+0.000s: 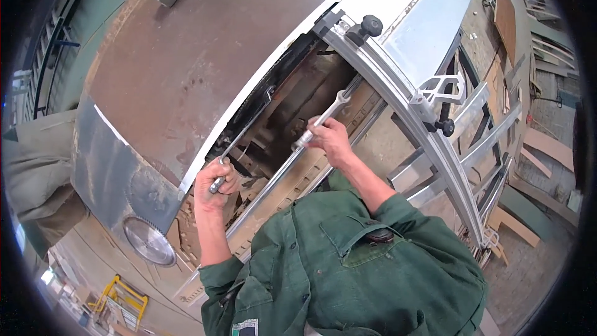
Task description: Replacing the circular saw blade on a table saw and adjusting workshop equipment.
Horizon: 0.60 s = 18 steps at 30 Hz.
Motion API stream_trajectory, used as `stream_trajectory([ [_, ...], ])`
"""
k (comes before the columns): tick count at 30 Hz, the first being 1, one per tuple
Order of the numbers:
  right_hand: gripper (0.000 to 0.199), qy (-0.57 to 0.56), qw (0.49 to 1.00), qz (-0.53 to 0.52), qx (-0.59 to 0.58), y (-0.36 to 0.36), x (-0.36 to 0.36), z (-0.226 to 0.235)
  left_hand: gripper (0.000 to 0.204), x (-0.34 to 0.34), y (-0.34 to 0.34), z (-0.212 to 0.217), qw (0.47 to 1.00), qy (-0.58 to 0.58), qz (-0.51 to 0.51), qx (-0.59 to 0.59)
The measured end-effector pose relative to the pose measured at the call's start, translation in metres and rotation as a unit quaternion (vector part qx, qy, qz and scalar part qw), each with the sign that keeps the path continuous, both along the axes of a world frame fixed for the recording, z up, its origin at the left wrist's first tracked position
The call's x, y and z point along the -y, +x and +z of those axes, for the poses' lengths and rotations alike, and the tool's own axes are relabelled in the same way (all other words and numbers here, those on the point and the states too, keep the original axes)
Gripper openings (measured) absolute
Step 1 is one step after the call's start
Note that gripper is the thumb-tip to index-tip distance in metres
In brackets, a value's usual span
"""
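My left hand (214,182) is closed around the lower end of a thin metal rod tool (245,130) that runs up into the dark open gap (292,99) of a large saw machine. My right hand (329,140) grips a silver wrench (329,109) whose head points up into the same gap. Both hands are over the opening between the brown machine table (186,50) and the aluminium sliding carriage (398,81). My green jacket sleeves come in from below.
A loose circular saw blade (148,241) lies on a grey plate at the lower left. Black knobs (371,25) (444,126) stand on the carriage rail. Wooden boards and offcuts (547,146) lie on the floor at the right. A yellow frame (121,302) stands at the bottom left.
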State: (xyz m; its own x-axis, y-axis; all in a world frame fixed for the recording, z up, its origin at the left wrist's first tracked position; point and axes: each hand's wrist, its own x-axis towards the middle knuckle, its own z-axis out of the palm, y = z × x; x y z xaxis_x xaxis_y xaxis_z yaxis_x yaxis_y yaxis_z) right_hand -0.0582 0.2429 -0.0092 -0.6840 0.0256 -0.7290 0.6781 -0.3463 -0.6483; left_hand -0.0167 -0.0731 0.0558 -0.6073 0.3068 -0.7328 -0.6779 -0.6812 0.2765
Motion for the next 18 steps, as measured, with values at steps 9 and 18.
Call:
stream_trajectory([
  [9,0.013,0.156,0.985,-0.061,-0.040,-0.080,0.035,-0.069,0.012,0.006,0.000,-0.004,1.000,0.025,0.010,0.002],
  [18,0.017,0.215,0.973,0.007,-0.086,-0.098,0.054,-0.087,0.012,0.005,-0.003,-0.002,0.999,0.033,0.024,0.016],
])
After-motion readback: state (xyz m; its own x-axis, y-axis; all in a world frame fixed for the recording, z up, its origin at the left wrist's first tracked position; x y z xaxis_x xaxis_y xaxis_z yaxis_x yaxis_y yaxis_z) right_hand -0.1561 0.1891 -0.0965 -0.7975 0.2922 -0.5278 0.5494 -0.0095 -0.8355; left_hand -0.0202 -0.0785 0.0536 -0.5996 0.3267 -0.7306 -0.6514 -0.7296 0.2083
